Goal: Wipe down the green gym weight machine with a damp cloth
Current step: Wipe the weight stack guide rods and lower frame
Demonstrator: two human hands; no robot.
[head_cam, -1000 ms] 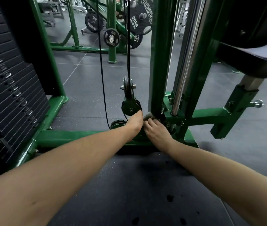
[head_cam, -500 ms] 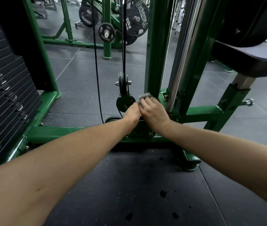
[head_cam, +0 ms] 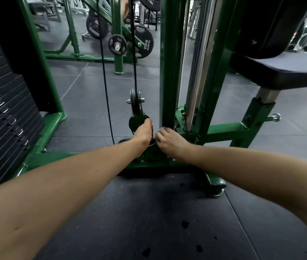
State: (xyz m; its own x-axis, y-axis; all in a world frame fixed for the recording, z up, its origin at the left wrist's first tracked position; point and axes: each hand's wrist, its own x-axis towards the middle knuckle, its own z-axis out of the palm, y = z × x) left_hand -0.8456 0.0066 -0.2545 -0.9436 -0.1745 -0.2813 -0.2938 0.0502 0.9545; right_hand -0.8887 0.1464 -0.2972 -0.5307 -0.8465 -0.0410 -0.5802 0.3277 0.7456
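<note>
Your right hand [head_cam: 169,140] has come back down from higher up the green post [head_cam: 168,72] to its foot, and your left hand [head_cam: 143,132] has slid up onto the black pulley [head_cam: 136,122]. The fingers of your right hand are curled low by the post's base, but the cloth is hidden now, so you cannot tell if they hold it. Your left hand's fingers curl around the pulley's edge, with the 2 black cables [head_cam: 104,72] running up just behind it.
</note>
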